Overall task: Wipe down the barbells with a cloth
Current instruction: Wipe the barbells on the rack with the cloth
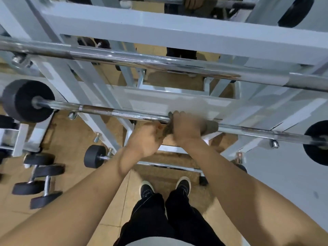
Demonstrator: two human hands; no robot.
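Barbell [124, 115], mid-rack [159, 100]: right hand [186, 128] is clasping cloth [211, 127] around its shaft; left hand [145, 141] is gripping the cloth's hanging end just below. Risk: cloth is likely bunching, skipping chrome; hard pulling may roll the bar off its pegs.

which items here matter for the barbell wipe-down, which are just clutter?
In the job:
- dark crumpled cloth
- chrome barbell with black end plates, being wiped
- upper long chrome barbell
- left hand, right hand, both gripping cloth

Lying about:
- black dumbbells on floor
- white steel rack frame
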